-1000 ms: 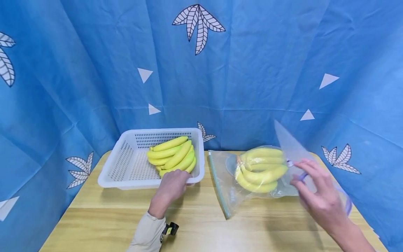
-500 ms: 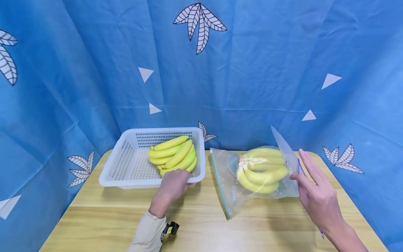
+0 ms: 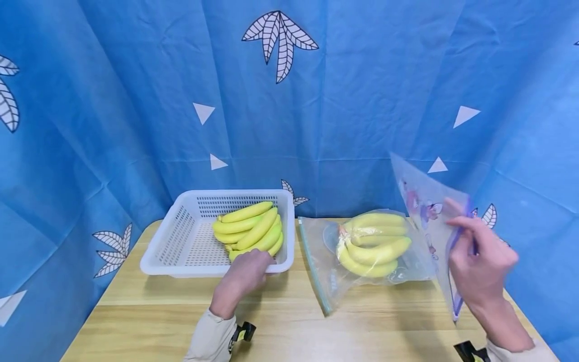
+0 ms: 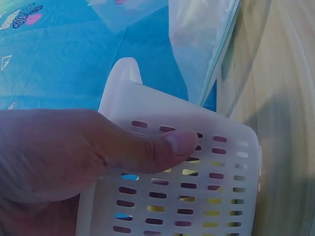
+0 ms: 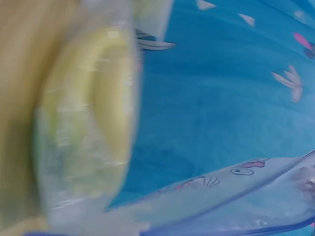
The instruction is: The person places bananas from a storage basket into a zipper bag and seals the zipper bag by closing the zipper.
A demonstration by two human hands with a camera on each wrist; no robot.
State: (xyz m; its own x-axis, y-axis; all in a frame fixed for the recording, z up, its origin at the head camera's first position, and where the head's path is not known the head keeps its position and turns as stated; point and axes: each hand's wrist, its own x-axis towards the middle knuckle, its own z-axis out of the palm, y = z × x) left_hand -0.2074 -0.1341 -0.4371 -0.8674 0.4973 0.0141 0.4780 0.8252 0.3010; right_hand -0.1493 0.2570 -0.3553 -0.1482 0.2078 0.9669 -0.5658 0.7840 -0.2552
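Observation:
My left hand [image 3: 246, 274] grips the front rim of a white perforated plastic basket [image 3: 190, 270] near its right corner. In the left wrist view the thumb [image 4: 157, 150] lies along the basket's outer wall. Yellow bananas [image 3: 253, 226] lie in the right half of the basket. With curled fingers, my right hand [image 3: 484, 264] holds a clear zip bag [image 3: 422, 211] by its purple-edged side, upright above the table. Pink and purple pictures are printed on it. In the right wrist view, two purple edges of this bag [image 5: 236, 196] stand apart.
Left of my right hand, a second clear zip bag [image 3: 318, 241] with a teal zip strip lies on the wooden table [image 3: 294, 332], with a bunch of bananas [image 3: 375, 251] inside. A blue patterned curtain [image 3: 353, 100] hangs behind and at both sides.
My right hand has turned and moved right, swinging the purple-edged zip bag so its printed face shows. The left hand stays on the basket rim.

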